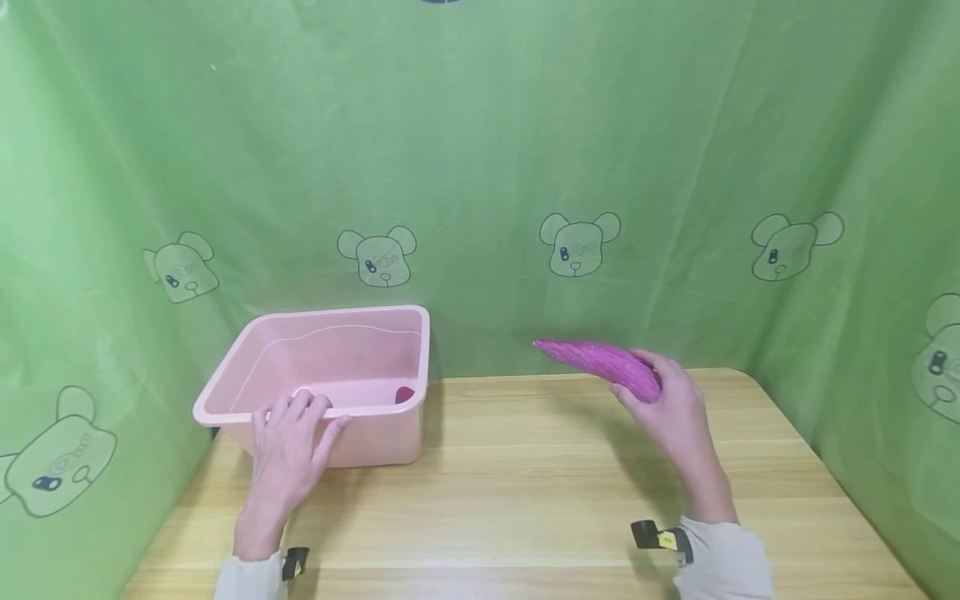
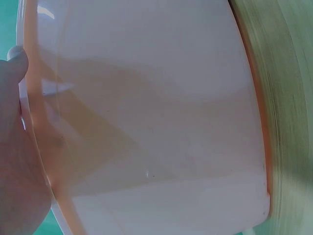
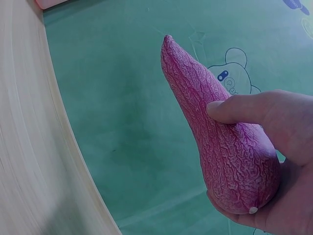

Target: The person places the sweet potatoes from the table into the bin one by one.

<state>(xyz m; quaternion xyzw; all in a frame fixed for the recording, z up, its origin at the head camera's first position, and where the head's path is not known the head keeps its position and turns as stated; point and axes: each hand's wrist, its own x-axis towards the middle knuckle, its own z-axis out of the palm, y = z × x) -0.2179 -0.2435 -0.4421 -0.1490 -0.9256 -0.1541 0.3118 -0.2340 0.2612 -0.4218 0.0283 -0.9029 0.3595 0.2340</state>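
My right hand [image 1: 675,412] holds a purple-pink sweet potato [image 1: 600,359] above the right side of the table. Its skin looks deeply wrinkled in the right wrist view, where the thumb [image 3: 237,108] presses its side and the other fingers pass beneath the thick end. The thin tip points left. My left hand [image 1: 287,446] grips the near rim of a pink plastic bin [image 1: 375,439], with the fingers over the edge and the thumb on the outer side. Inside the bin lies a dark red thing [image 1: 404,394], partly hidden by the rim.
The bin stands at the back left of a light wooden table [image 1: 480,517]. Green curtains [image 1: 480,167] printed with bear heads enclose the back and both sides. Inside the bin, a pale rounded thing [image 1: 302,392] shows just behind the left fingers; its kind is unclear.
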